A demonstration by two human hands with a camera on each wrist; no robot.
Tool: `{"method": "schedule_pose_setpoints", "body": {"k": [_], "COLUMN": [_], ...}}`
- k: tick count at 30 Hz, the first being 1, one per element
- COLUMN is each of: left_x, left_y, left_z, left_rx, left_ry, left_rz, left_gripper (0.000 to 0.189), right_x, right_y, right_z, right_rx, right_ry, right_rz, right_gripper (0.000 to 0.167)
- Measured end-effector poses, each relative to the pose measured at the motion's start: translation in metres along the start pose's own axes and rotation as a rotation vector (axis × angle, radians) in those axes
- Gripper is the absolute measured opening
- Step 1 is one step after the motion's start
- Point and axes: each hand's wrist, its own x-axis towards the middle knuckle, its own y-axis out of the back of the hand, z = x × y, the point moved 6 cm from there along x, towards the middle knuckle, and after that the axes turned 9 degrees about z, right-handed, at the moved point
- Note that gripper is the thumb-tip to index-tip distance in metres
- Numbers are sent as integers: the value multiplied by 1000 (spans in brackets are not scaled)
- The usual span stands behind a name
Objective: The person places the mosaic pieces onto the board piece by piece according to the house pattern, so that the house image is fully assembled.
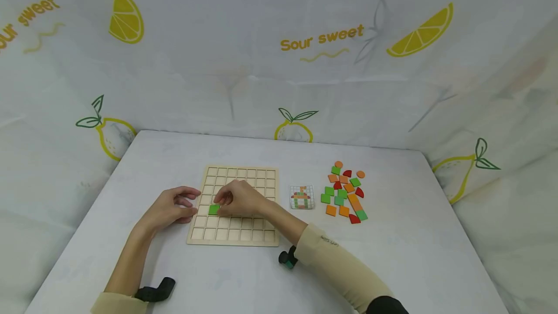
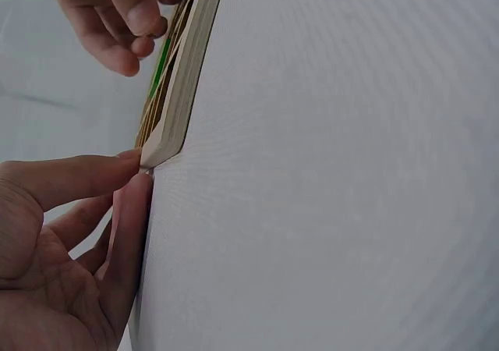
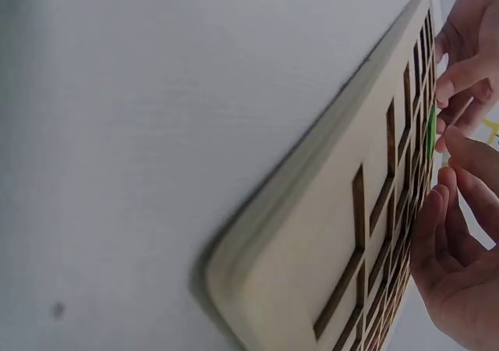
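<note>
A square wooden grid board (image 1: 196, 239) lies on the white table. One green square piece (image 1: 213, 210) sits on the grid towards its left side, and it shows as a thin green strip (image 3: 431, 132) in the right wrist view. My right hand (image 1: 241, 198) is over the board, thumb and fingers loosely bent right beside the green piece. The left wrist view shows its fingertips (image 2: 129, 61) a little above the grid. My left hand (image 1: 171, 207) is at the board's left edge, its thumb and forefinger apart and touching the edge.
Right of the board lies a small pattern card (image 1: 302, 197) with a coloured figure on a grid. Further right are scattered loose pieces: orange squares (image 1: 331, 210), green squares (image 1: 329, 191), red quarter-rounds (image 1: 359, 192) and orange discs (image 1: 360, 174). A lemon-print cloth (image 1: 261, 96) hangs behind the table.
</note>
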Motion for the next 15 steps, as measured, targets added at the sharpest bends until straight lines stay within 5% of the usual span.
{"method": "schedule_pose_setpoints", "body": {"k": [6,15], "left_x": [1,-1], "left_y": [-1,0], "left_z": [1,3], "left_rx": [12,15], "left_ry": [4,-4], "left_rz": [10,13], "left_gripper": [56,56], "right_x": [-5,-23], "right_y": [22,84], "right_z": [0,10], "right_rx": [35,54], "right_ry": [27,28], "right_rz": [28,147], "right_gripper": [23,30]}}
